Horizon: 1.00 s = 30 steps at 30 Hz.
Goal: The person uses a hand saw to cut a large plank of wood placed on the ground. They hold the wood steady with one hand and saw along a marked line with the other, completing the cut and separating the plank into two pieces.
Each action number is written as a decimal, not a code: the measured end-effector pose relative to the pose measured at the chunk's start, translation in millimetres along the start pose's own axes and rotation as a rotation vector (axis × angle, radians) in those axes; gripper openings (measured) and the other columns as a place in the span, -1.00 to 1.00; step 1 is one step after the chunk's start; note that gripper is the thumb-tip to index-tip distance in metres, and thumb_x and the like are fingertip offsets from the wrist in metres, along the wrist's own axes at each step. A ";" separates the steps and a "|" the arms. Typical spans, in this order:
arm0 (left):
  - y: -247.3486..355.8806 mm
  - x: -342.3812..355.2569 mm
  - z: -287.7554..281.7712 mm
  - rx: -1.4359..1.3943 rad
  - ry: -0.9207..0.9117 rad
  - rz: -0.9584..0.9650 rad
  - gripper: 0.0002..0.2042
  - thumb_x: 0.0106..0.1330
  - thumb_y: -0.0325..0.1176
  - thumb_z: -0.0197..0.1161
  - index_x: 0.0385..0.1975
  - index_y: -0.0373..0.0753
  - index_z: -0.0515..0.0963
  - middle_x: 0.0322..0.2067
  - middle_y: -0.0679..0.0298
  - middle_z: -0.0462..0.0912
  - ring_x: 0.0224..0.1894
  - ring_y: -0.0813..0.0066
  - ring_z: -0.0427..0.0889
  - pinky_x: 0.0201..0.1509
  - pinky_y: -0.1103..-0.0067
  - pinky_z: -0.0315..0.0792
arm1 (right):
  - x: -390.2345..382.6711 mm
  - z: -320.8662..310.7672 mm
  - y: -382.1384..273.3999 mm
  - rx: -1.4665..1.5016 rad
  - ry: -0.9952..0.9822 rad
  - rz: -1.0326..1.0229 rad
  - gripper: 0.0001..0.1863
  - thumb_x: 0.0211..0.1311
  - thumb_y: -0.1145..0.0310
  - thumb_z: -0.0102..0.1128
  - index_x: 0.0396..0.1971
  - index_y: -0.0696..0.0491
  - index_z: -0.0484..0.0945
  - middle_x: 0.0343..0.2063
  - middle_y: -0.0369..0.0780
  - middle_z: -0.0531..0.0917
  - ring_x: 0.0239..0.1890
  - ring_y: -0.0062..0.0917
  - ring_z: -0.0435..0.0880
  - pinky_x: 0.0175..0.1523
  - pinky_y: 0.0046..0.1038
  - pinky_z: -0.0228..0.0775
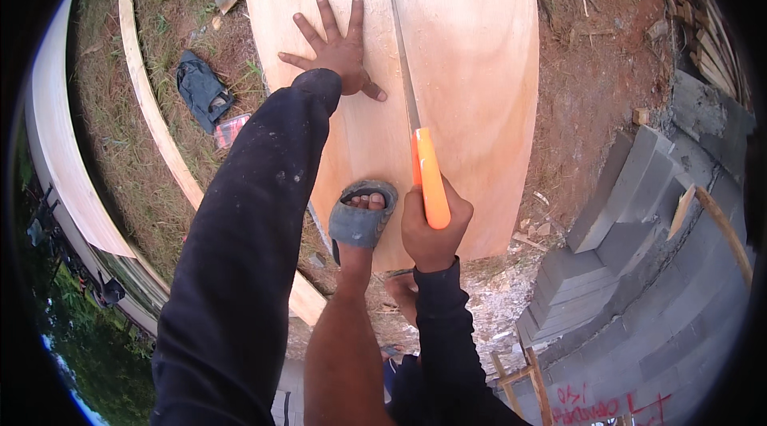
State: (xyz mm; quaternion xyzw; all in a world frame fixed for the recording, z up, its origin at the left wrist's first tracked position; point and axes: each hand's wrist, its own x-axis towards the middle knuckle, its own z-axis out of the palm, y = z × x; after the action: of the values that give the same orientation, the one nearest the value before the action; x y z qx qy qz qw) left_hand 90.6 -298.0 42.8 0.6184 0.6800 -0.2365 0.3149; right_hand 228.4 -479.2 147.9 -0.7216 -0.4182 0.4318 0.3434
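In the head view, a pale, grained wood sheet (479, 51) carries a saw (424, 154) with a bright orange handle, its thin grey blade (411, 103) pointing away from the near edge along a dark slit. The left hand (339, 52) lies palm-down, fingers fanned wide, between blade and left edge; the right hand (434, 234) wraps around the handle toward the near edge.

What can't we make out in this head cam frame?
All in the head view:
Plywood sheet: far end cut off by the top edge; whatever supports it is hidden beneath.
Handsaw blade: teeth too small, seen nearly edge-on.
Orange saw handle: grip partly hidden by the right hand.
Wood under the left hand: covered by the palm.
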 end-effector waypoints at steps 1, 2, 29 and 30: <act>1.3 0.9 -1.9 -0.009 0.004 0.004 0.59 -0.40 0.01 0.77 0.49 0.30 -0.57 0.46 -0.11 -0.80 0.42 -0.50 -0.77 0.07 -0.66 -0.23 | 36.5 15.6 -7.6 0.030 0.001 0.048 -0.44 0.08 0.65 0.10 0.18 0.28 0.53 -0.52 -0.10 0.69 -0.55 -0.58 0.62 -0.32 -0.50 0.50; 3.9 3.2 -5.4 -0.014 0.013 0.013 0.59 -0.40 0.01 0.77 0.49 0.30 -0.57 0.46 -0.11 -0.79 0.42 -0.50 -0.77 0.08 -0.66 -0.23 | 76.2 29.0 -12.8 0.030 0.008 0.059 -0.48 0.09 0.61 0.13 0.14 0.28 0.55 -0.59 -0.06 0.64 -0.62 -0.55 0.55 -0.38 -0.47 0.46; 7.6 6.3 4.0 -0.014 0.052 0.044 0.60 -0.46 0.03 0.77 0.50 0.32 -0.54 0.46 -0.09 -0.80 0.42 -0.49 -0.79 0.08 -0.66 -0.27 | 120.9 43.1 -5.0 0.034 0.078 -0.002 -0.79 0.05 0.57 0.17 -0.28 0.31 0.60 -0.71 -0.03 0.51 -0.69 -0.47 0.52 -0.47 -0.39 0.37; 2.8 8.1 5.5 -0.022 0.071 0.053 0.61 -0.46 0.00 0.78 0.50 0.31 -0.54 0.45 -0.13 -0.79 0.41 -0.52 -0.77 0.06 -0.67 -0.25 | 88.7 34.6 2.6 0.015 0.039 0.025 -0.63 0.07 0.58 0.16 -0.06 0.29 0.57 -0.65 -0.03 0.58 -0.66 -0.45 0.58 -0.44 -0.41 0.43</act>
State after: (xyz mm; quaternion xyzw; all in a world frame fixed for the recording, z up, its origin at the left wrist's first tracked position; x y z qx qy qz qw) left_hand 93.8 -296.0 33.3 0.6407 0.6767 -0.1987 0.3034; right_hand 222.2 -395.7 102.3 -0.7324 -0.3992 0.4251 0.3514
